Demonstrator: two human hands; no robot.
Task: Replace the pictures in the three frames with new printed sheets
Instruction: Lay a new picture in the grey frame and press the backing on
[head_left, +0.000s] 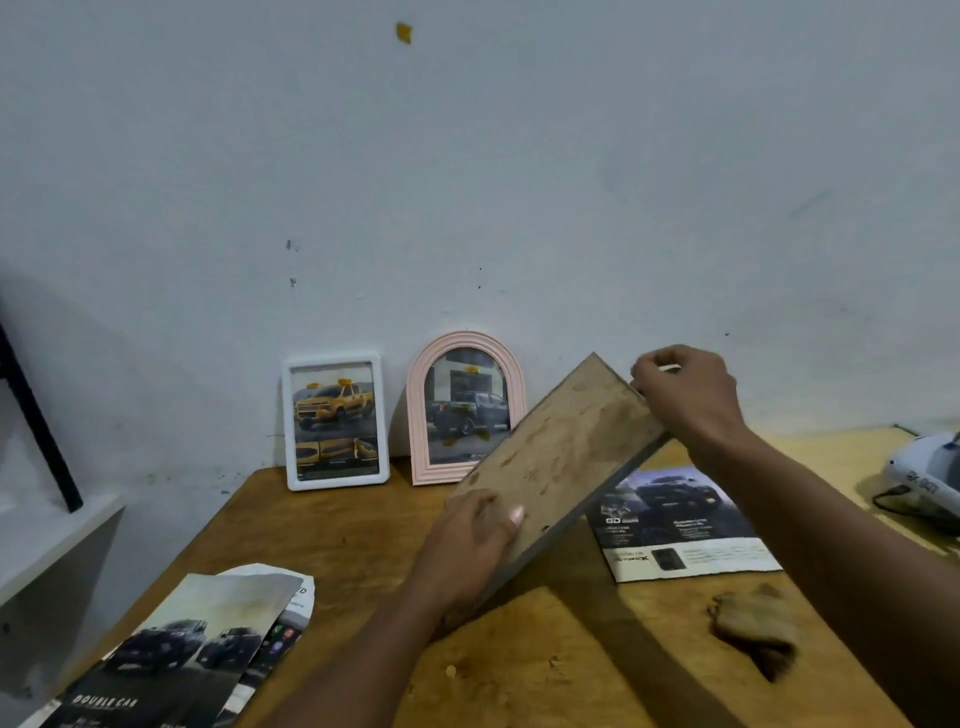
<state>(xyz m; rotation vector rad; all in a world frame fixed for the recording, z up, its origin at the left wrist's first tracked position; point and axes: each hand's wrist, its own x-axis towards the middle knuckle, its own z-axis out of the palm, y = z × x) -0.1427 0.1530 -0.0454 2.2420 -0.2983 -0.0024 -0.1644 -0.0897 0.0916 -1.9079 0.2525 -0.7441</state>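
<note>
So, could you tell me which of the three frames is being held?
The brown-backed frame, gripped tilted by the left hand and right hand, back facing us; the white frame and pink frame stand against the wall.

The brown board (561, 457) is matt and rough, like pressed fibre, blotched with pale scuffs, its edge dark; the desk (332, 540) is orange-brown wood, worn and pitted; the white frame (337, 482) looks like smooth, faintly glossy plastic; the pink frame (415, 415) is matt with moulded ridges; both fronts reflect light; the printed sheet (685, 519) is glossy paper; the creased sheets (171, 639) likewise; the wall (519, 156) is matt, flecked paint.
</note>
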